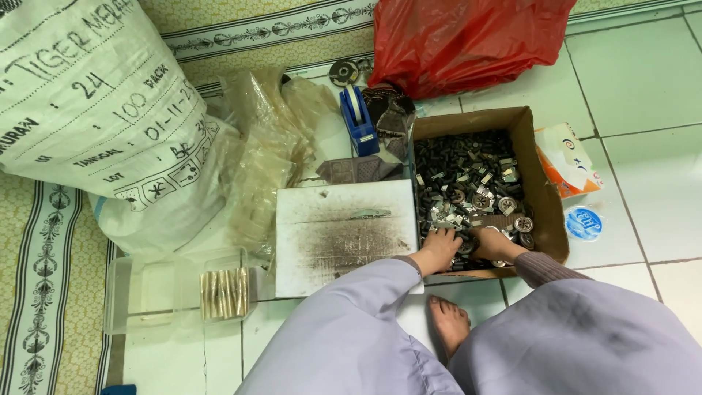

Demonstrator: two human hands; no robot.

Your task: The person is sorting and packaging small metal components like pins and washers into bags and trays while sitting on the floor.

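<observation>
A brown cardboard box (540, 179) on the tiled floor holds a heap of small grey metal parts (464, 179), with several round disc pieces near its front. Both hands reach into the box's near end. My left hand (439, 247) rests knuckles-up on the parts at the front left corner, fingers curled into the heap. My right hand (496, 245) lies right beside it, fingers dug among the parts. What each hand grips is hidden by the fingers. A smudged white board (344, 238) lies just left of the box, with one small metal piece (369, 213) on it.
A clear plastic tray (175, 292) with a row of packed pieces sits at the left. Behind are a big white woven sack (95, 102), clear plastic bags (263, 146), a blue tape dispenser (358, 121), a red plastic bag (461, 40), and a tissue pack (569, 161). My bare foot (447, 322) is below.
</observation>
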